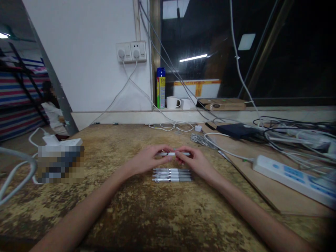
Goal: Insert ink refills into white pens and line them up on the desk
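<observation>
Both hands meet over the worn wooden table (157, 213) around one white and grey pen (171, 154), which lies crosswise between them. My left hand (151, 158) closes its thumb and fingers on the pen's left part. On its right part, my right hand (195, 161) pinches it between thumb and fingertips. Just nearer to me, a row of several similar pens (172, 175) lies side by side on the tabletop, white toward the middle and grey at the right ends. Neither hand touches that row.
At right, a white power strip (291, 176) and tangled cables rest on a brown board (275, 199). A crumpled clear plastic bag (201, 139) lies beyond my right hand. A spray can (161, 87) and white mug (173, 102) stand on the sill. A person (54, 112) sits far left.
</observation>
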The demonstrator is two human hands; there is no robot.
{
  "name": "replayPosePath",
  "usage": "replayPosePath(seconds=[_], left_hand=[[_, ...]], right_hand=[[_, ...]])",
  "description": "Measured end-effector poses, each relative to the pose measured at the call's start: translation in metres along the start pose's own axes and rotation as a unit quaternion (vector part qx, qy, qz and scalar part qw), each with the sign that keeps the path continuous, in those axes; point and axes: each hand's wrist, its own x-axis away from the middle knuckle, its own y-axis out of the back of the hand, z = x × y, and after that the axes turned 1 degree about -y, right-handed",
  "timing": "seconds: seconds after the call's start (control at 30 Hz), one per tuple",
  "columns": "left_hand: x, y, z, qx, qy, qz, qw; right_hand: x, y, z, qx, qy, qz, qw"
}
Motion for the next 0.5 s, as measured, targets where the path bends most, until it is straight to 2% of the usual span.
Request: replayPosePath(seconds=[0.1,0.27,0.4,0.5], left_hand=[[-0.003,-0.01,0.01,0.052,0.004,-0.021,0.998],[0.004,-0.019,0.029,0.089,0.024,-0.07,0.993],[0.01,-0.022,0.035,0.089,0.023,-0.091,0.992],[0.011,-0.024,0.035,0.08,0.022,-0.099,0.992]], right_hand=[[0.0,-0.002,0.001,0.008,0.002,0.012,1.0],[-0.001,-0.007,-0.007,0.01,-0.024,0.024,0.999],[0.0,-0.006,-0.01,0.044,-0.005,0.023,0.999],[0.001,-0.006,-0.011,0.023,-0.003,0.023,0.999]])
